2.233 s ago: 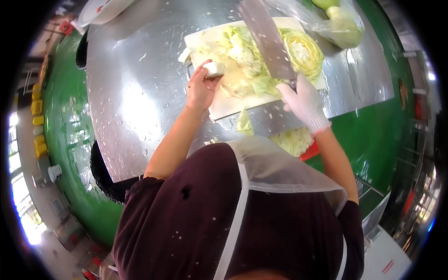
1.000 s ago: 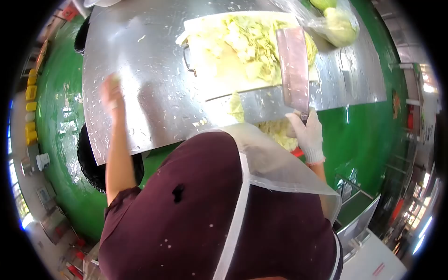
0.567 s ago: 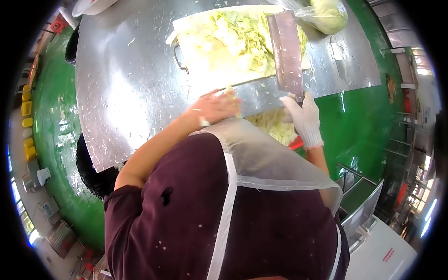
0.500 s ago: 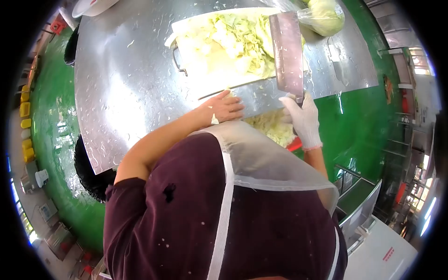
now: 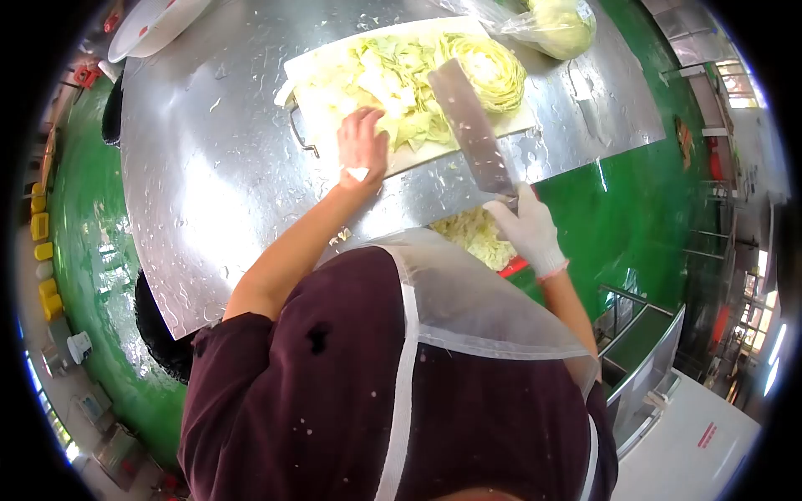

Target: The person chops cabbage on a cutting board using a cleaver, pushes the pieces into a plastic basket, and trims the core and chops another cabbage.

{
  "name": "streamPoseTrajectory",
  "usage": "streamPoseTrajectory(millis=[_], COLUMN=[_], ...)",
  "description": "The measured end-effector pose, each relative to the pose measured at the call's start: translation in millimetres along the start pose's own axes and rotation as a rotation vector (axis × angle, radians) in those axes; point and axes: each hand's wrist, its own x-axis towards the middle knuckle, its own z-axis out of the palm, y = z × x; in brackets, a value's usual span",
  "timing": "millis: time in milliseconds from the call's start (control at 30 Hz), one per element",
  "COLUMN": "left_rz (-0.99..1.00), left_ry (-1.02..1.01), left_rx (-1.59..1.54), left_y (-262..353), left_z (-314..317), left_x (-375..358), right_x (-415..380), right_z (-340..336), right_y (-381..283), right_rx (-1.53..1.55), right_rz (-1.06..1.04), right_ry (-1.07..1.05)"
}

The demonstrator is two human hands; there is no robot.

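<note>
My right hand (image 5: 528, 224), in a white glove, grips the handle of a cleaver (image 5: 469, 121). The wide blade slants up and left over the near edge of a white cutting board (image 5: 516, 123). Chopped cabbage (image 5: 388, 71) lies across the board, and a cut piece of cabbage (image 5: 489, 73) with layered leaves sits at its right end. My bare left hand (image 5: 362, 146) reaches over the board's near left part, fingers spread beside the chopped leaves and holding nothing. A small pale scrap clings to its wrist.
Below the table edge, cut cabbage (image 5: 474, 234) fills a red-rimmed container (image 5: 513, 267). A cabbage in a clear plastic bag (image 5: 561, 29) rests at the back right. At the back left stands a white basin (image 5: 154, 29). The metal table (image 5: 209, 159) is wet.
My left hand has moved from the table's near edge up onto the board. The cleaver has swung left and lower, uncovering the cut cabbage piece.
</note>
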Motion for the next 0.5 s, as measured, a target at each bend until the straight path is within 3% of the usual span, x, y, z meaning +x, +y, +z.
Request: streamPoseTrajectory(millis=[67, 200, 300, 500], left_rz=[-0.006, -0.016, -0.002, 0.090], left_ry=[0.081, 0.126, 0.094, -0.015], left_rx=[-0.062, -0.055, -0.079, -0.070], left_y=[-14.0, -16.2, -12.9, -6.5], left_z=[-18.6, -48.3, -47.4, -31.4], left_x=[-17.7, -36.9, -43.1, -29.0], right_x=[9.7, 38.2, 67.5, 62.0], right_z=[-9.7, -12.8, 9.6, 12.1], right_y=[-7.4, -14.8, -15.8, -36.6], right_rx=[-0.244, -0.424, -0.520, -0.513], right_rz=[-0.097, -0.244, -0.311, -0.295], right_ry=[-0.074, -0.090, -0.241, -0.185])
